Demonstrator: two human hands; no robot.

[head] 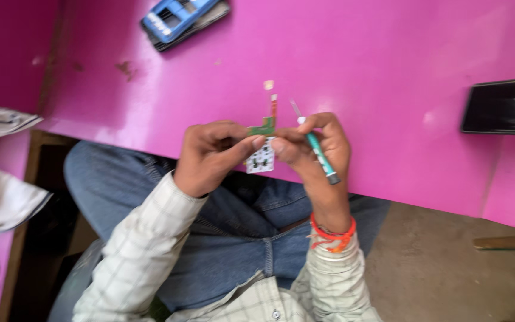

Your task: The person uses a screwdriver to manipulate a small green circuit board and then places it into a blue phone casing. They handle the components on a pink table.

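Head view: over the edge of a glossy, scuffed pink table (388, 65), the left hand (213, 155) and right hand (317, 146) meet, both pinched together on a small white circuit board (261, 160) studded with dark parts, a thin green flex strip (264, 126) rising from it toward 12 o'clock. The right hand's fingers are also clamped around a slim teal screwdriver (319, 154) with a metal tip, slanting from 11 to 5 o'clock. A blue plastic phone frame (177, 16) lies at 11 o'clock, a flat black phone (503, 106) at 3 o'clock.
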